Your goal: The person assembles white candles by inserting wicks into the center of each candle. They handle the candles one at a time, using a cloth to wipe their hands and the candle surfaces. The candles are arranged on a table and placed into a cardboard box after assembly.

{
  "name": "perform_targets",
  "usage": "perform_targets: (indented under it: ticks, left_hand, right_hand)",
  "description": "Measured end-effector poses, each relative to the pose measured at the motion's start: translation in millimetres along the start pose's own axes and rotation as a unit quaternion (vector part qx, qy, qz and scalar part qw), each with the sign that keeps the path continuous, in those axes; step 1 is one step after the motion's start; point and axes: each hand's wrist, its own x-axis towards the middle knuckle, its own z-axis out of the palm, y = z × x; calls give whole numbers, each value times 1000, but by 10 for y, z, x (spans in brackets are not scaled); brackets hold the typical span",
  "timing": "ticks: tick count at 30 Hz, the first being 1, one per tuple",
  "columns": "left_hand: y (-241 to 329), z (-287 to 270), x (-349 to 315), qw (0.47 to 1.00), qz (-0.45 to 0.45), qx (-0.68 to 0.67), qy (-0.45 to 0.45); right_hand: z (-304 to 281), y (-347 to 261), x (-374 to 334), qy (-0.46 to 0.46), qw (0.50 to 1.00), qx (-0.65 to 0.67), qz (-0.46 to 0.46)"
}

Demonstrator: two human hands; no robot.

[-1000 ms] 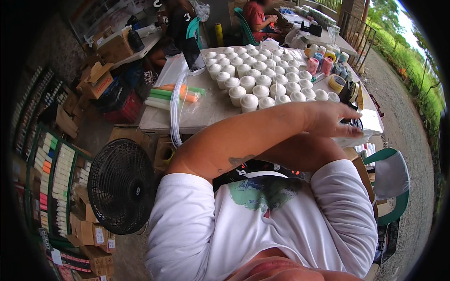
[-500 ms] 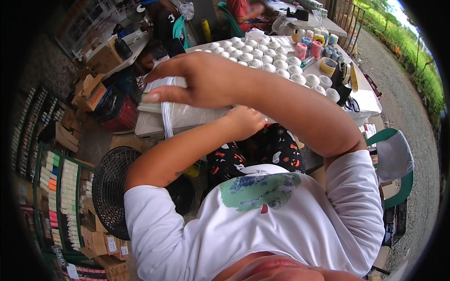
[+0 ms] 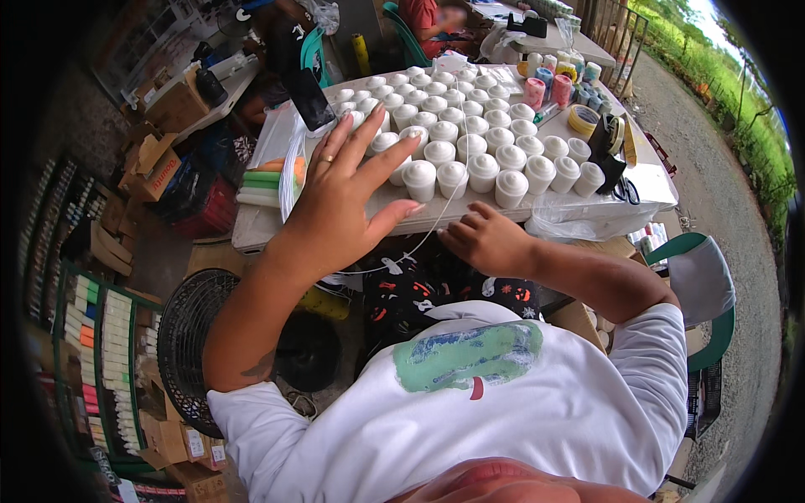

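My left hand is open, fingers spread, over the table's near left part; a ring is on one finger. In front of it stand white cylinders with domed tops, packed in rows. My right hand is at the table's near edge, fingers curled; what they hold, if anything, I cannot make out. A thin white string runs down past the cylinders, close by the right fingertips, and bends toward my left forearm. A bundle of white strands hangs over the table edge beside my left hand.
A dark phone stands beyond my left hand. Green and white sticks lie at the table's left. Tape rolls, a black tape dispenser and scissors lie right. A black fan stands left; co-workers sit beyond.
My right hand has drawn back from the strand bundle at the left to the near table edge. My left hand has moved forward and left, fingers spreading. The string now shows across the cylinders.
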Motion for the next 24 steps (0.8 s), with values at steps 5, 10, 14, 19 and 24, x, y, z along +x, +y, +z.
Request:
perform_targets:
  ticks: [5, 10, 14, 19, 24]
  left_hand:
    - [1088, 789, 975, 817, 113, -511, -244]
    - [754, 705, 348, 911, 17, -127, -392]
    - [-359, 1312, -795, 989, 97, 106, 22]
    - [-267, 1225, -768, 851, -89, -481, 192]
    - [243, 583, -224, 411, -160, -893, -92]
  right_hand:
    - [169, -598, 921, -85, 964, 180, -173]
    - [189, -4, 601, 5, 586, 789, 186]
    - [27, 69, 620, 21, 394, 895, 208]
    - [-938, -90, 592, 480, 784, 392, 37]
    - [-683, -343, 764, 321, 931, 73, -159]
